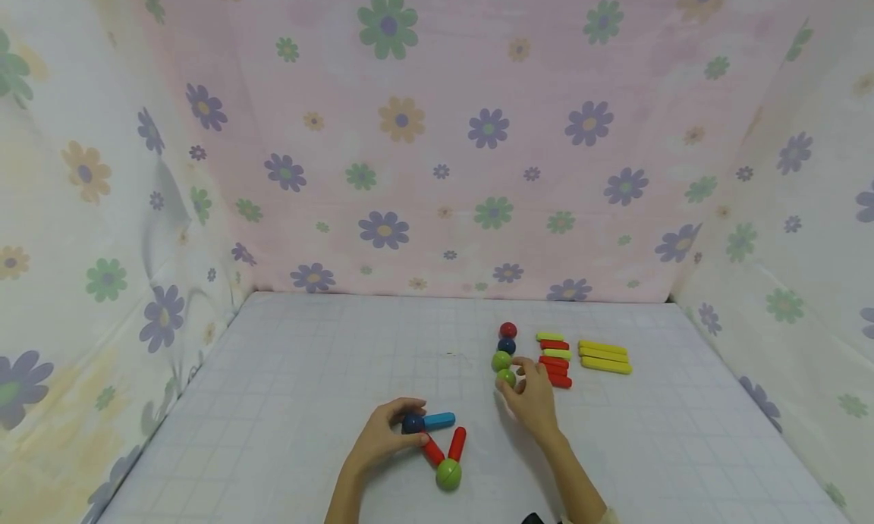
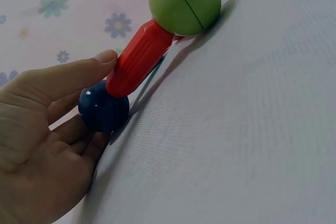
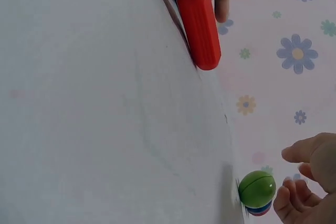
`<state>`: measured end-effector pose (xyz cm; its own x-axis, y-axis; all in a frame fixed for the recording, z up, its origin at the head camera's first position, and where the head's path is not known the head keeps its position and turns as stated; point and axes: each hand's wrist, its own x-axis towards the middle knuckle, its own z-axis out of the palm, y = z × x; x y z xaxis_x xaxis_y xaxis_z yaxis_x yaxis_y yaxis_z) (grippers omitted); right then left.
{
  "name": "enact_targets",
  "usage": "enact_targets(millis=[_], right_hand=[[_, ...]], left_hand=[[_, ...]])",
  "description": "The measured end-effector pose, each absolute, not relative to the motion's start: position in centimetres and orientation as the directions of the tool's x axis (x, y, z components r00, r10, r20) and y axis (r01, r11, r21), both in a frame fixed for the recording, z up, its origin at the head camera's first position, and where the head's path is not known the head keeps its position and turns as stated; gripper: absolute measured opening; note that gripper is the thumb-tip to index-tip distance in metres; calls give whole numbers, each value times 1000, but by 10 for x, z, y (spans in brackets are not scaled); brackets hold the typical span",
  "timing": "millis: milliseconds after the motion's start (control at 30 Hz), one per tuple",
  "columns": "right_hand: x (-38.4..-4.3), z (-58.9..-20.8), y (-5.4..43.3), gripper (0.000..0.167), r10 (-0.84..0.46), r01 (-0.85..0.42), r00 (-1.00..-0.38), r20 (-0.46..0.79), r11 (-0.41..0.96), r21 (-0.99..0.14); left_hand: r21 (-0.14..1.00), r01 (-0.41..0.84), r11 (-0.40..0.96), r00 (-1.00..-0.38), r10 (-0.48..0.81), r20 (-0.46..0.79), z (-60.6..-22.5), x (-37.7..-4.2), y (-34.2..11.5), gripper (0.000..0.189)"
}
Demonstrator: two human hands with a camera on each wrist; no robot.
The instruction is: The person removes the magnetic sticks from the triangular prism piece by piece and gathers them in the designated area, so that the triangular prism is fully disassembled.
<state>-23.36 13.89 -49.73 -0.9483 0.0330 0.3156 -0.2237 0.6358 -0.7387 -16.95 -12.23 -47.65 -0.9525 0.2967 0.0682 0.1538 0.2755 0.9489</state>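
My left hand [image 1: 382, 437] grips a joined toy at its dark blue ball [image 1: 413, 423]. Its thumb lies along a red rod [image 2: 140, 59], and the other fingers curl behind the ball. From that ball a light blue rod [image 1: 439, 420] points right. The red rod leads to a green ball [image 1: 448, 475], where a second red rod [image 1: 457, 443] stands out, making a V. My right hand [image 1: 534, 399] is beside the nearest loose green ball [image 1: 506, 378], thumb and fingers spread apart; the right wrist view shows no clear grip on this green ball [image 3: 257, 189].
Behind that ball, another green ball [image 1: 501, 361], a dark blue ball [image 1: 507, 346] and a red ball [image 1: 508, 330] stand in a row. To their right lie several short red and yellow-green rods [image 1: 556, 354], then longer yellow rods [image 1: 605, 357]. Flowered cloth walls [image 1: 437, 198] enclose the white table [image 1: 307, 357].
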Motion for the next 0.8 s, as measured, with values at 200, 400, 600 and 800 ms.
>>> enact_targets(millis=[200, 400, 600, 800], right_hand=[[-223, -495, 121, 22, -133, -357, -932, 338, 505, -786], [-217, -498, 106, 27, -372, -352, -911, 180, 470, -809], [-218, -499, 98, 31, -500, -365, -860, 105, 457, -811], [-218, -498, 93, 35, -558, -357, -828, 62, 438, -825]], left_hand=[[936, 182, 302, -955, 282, 94, -474, -167, -122, 43], [949, 166, 267, -963, 251, 98, -485, -172, -124, 40], [966, 144, 216, -968, 235, 92, -510, -181, -130, 42], [976, 147, 159, -968, 227, 108, -516, -183, -130, 42]])
